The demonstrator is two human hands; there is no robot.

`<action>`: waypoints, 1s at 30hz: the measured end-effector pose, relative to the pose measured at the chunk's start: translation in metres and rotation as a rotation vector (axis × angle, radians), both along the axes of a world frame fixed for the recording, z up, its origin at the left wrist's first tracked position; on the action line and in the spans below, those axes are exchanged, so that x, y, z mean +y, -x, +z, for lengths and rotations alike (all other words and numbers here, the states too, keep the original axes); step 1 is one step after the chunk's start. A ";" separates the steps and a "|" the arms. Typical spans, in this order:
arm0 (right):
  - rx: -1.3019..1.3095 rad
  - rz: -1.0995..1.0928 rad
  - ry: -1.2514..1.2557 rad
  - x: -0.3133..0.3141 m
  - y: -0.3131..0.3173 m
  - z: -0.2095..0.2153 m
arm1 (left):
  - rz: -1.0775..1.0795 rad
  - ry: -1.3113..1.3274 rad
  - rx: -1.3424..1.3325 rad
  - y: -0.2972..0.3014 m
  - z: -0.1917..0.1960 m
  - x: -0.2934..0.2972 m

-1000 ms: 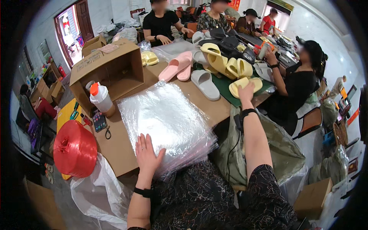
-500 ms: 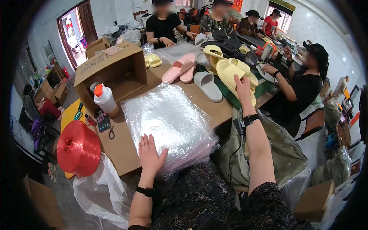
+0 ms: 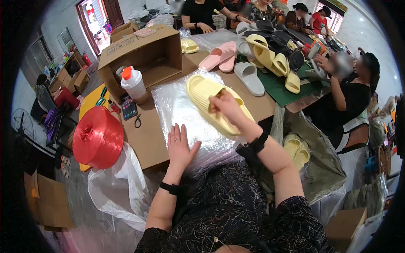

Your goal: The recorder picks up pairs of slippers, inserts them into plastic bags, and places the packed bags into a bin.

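Note:
My left hand (image 3: 180,147) lies flat, fingers spread, on the near left part of a stack of clear plastic bags (image 3: 168,101) on the table. My right hand (image 3: 232,110) grips a yellow slide slipper (image 3: 200,88) by its middle and holds it over the bags. My hand covers part of it, and I cannot tell whether a second slipper is held with it. More yellow slippers (image 3: 274,61) lie in a pile on a green mat at the far right. A grey slipper (image 3: 249,78) and a pair of pink slippers (image 3: 219,56) lie beyond the bags.
An open cardboard box (image 3: 143,48), a bottle with an orange cap (image 3: 134,84) and a phone (image 3: 129,109) stand or lie at left. A red twine roll (image 3: 98,137) sits at the table's left edge. A sack (image 3: 325,164) at right holds bagged yellow slippers (image 3: 297,151). Other people work around the table.
My right hand has brought the yellow slipper from the pile at far right, nearer and leftward, over the bags. My left hand stays flat on the stack. The whole view has shifted.

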State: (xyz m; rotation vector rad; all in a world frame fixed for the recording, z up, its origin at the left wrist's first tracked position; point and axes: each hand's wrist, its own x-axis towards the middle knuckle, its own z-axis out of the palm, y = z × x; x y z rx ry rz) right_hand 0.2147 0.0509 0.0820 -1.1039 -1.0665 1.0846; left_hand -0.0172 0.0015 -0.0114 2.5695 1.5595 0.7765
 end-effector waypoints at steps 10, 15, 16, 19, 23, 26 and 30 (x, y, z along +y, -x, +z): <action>-0.790 -0.178 -0.240 -0.052 0.007 -0.018 | 0.008 -0.030 -0.019 0.003 0.000 -0.001; -1.306 -0.476 -0.227 -0.068 -0.018 -0.030 | 0.003 -0.023 -0.019 0.001 -0.002 0.002; -1.186 -0.350 -0.147 -0.067 -0.021 -0.041 | 0.006 -0.023 -0.021 0.001 -0.002 0.001; -0.961 -0.169 -0.041 -0.072 -0.012 -0.050 | 0.031 0.004 0.032 0.002 -0.003 0.002; -1.137 -0.298 -0.125 -0.073 -0.007 -0.049 | 0.020 0.015 0.032 0.002 -0.002 0.002; -1.258 -0.372 -0.007 -0.057 -0.010 -0.036 | 0.024 0.007 0.043 0.004 -0.001 0.000; -1.437 -0.323 0.106 -0.018 -0.009 -0.044 | 0.011 0.003 0.038 0.002 0.002 0.000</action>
